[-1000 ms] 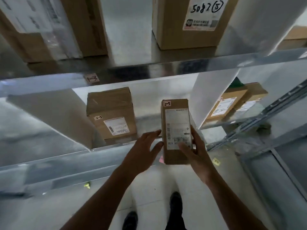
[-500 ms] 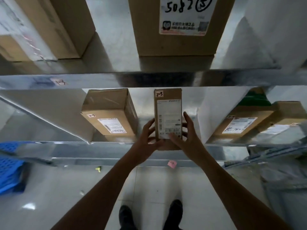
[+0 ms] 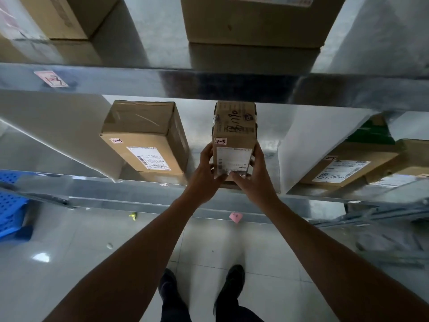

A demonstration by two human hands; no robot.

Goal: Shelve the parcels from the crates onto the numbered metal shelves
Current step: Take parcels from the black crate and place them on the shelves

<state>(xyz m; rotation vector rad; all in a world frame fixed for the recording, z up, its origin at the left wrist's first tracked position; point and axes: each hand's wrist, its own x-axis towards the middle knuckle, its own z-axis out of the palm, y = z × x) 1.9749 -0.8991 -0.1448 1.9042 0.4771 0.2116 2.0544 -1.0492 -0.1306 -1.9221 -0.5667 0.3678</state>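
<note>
- You're facing a shiny metal shelf unit (image 3: 144,190) over a pale tiled floor (image 3: 69,256), with your dark shoes (image 3: 169,284) down at the bottom of the view.
- Both hands are up at the lower shelf level, on the small brown cardboard parcel with a white shipping label (image 3: 234,126).
- Your left hand (image 3: 205,175) grips the parcel's lower left side and your right hand (image 3: 255,180) grips its lower right, fingers curled onto the cardboard from both sides.
- The parcel stands upright inside the bay, with a small "2-3" tag above the label. Your hands hide its foot, so I cannot tell if it sits fully on the metal.
- Just to its left, apart from it, stands a wider brown cardboard box with its own "2-3" tag (image 3: 144,135).
- To its right rises a slanted metal divider (image 3: 301,147), and beyond that lies a flat brown parcel with handwriting on its label (image 3: 343,168).
- On the level above sits a large brown carton (image 3: 255,19).
- A pink tag (image 3: 51,78) is stuck on that upper edge.
- A blue perforated plastic crate (image 3: 11,210) sits on the floor at far left.
</note>
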